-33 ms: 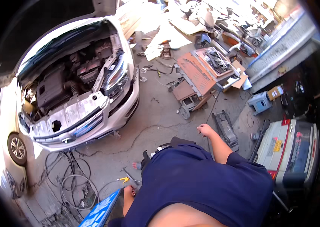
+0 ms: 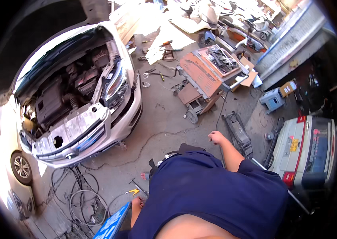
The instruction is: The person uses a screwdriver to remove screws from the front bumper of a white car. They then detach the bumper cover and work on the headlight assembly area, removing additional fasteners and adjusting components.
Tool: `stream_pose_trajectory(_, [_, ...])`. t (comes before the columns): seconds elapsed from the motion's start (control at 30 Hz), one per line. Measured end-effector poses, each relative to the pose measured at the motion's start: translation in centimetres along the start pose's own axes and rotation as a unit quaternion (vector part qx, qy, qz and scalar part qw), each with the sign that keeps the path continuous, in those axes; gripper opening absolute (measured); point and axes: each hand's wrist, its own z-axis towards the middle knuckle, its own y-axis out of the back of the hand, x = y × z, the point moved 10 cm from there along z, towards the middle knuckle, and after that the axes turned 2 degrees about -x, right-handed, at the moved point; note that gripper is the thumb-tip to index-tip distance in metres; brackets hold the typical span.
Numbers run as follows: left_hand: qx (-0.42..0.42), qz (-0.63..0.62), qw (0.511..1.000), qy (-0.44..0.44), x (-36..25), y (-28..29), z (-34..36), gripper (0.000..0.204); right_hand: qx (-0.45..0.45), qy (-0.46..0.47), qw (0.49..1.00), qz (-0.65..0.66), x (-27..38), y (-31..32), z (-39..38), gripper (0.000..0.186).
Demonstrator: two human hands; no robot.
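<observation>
At far left stands a tan car, its front wheel partly turned into view. Beside it, a white car has its bonnet raised and its engine bay exposed. Looped hoses lie on the ground below its bumper. Further right, a blue panel with white markings stands tilted at the lower edge, just beside the left hand. That hand's fingers are curled; whether they are clamped on the panel cannot be told. A yellow air gun appears just beyond the knuckles. An orange cart bearing loose parts stands ahead. The right hand is held out from the body, fingers bent; whether fingertips and thumb meet cannot be told. Nearest to it is a floor jack. A blue stool and a light-coloured vehicle with red lamps complete the right side.
</observation>
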Motion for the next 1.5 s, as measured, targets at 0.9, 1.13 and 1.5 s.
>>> stream_pose_trajectory(0.9, [-0.091, 0.329, 0.932, -0.126, -36.4, -35.3, -11.0, 0.015, -0.311, 0.27, 0.865, -0.287, 36.0, 38.9, 33.3, 0.03])
stream_pose_trajectory(1.13, [-0.128, 0.238, 0.963, 0.016, -37.9, -32.3, -7.5, 0.018, -0.249, 0.194, 0.862, -0.398, 40.0, 38.9, 39.0, 0.049])
stream_pose_trajectory(1.5, [-0.114, 0.164, 0.98, -0.025, -52.6, -32.9, -5.4, 0.022, -0.217, 0.235, 0.825, -0.465, 39.6, 39.2, 41.3, 0.024])
